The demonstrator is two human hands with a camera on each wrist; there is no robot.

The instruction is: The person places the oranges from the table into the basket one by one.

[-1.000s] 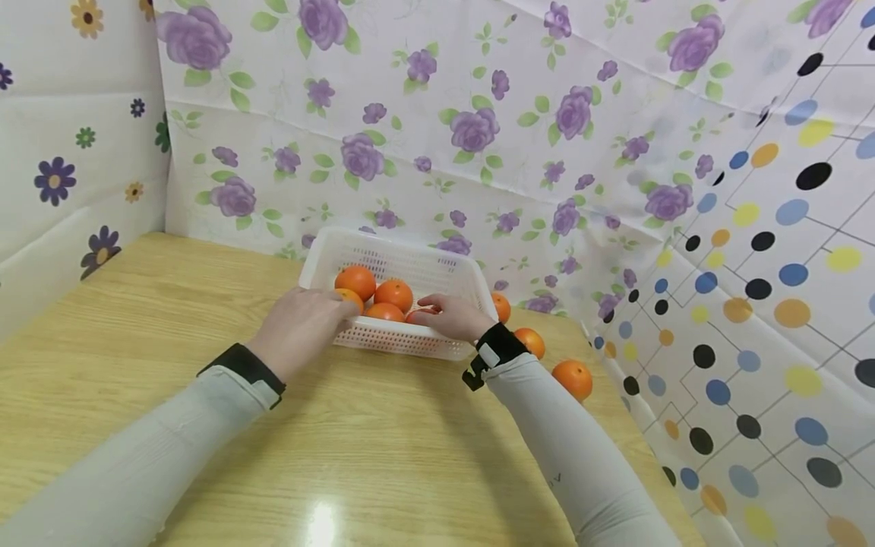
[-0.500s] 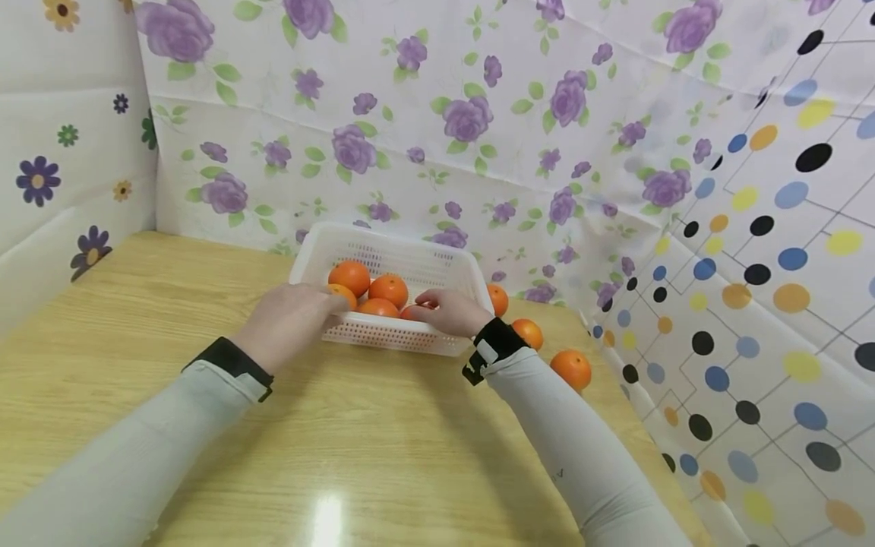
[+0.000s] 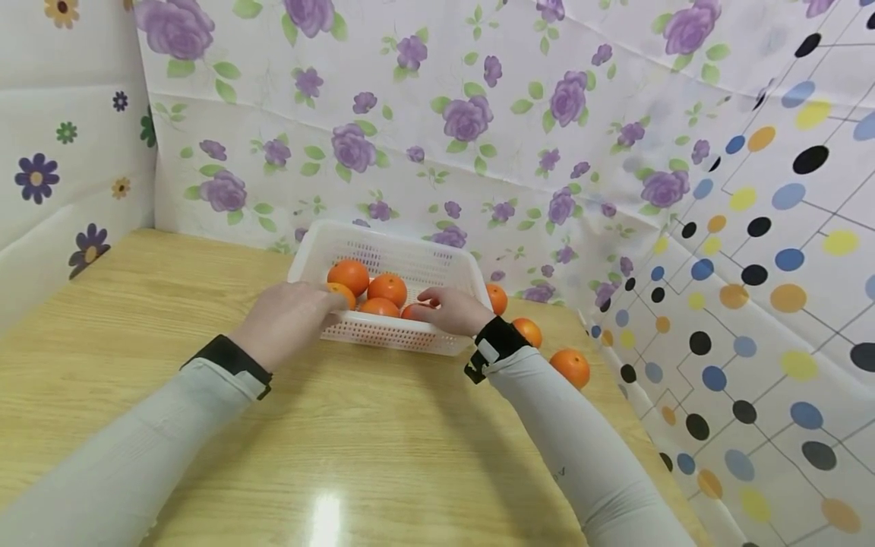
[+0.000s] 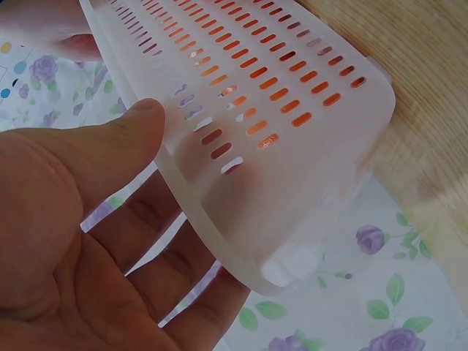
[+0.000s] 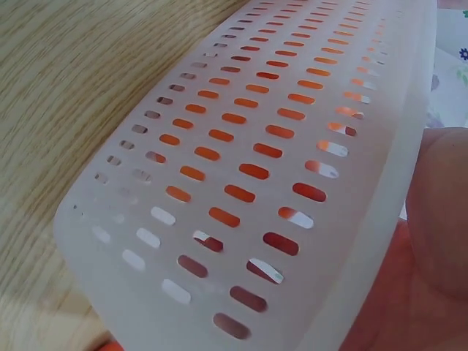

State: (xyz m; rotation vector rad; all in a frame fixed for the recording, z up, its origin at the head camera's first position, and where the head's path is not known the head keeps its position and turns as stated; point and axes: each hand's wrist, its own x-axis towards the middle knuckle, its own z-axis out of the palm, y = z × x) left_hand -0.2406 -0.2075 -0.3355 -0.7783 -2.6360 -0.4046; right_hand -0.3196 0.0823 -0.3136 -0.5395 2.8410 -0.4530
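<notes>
A white perforated plastic basket (image 3: 396,335) stands on the wooden table against the flowered backdrop, with several oranges (image 3: 387,290) inside. My left hand (image 3: 282,325) grips its rim at the front left corner, beside one orange. In the left wrist view the thumb (image 4: 135,131) lies against the outer wall, and the fingers pass behind the rim. My right hand (image 3: 456,311) holds the front rim near the right corner, fingers over the edge beside another orange. Through the slots of the basket wall (image 5: 248,153) in the right wrist view, orange fruit and parts of the fingers show.
Outside the basket, to its right, three oranges lie in a row: one by the basket's side (image 3: 497,299), a middle orange (image 3: 527,333) and a nearer orange (image 3: 570,368). Patterned cloth walls enclose the table (image 3: 383,441) at the left, back and right.
The head view has shifted slightly, so everything sits a little further left in it. Both hands stay on the basket rim, and the oranges keep their places.
</notes>
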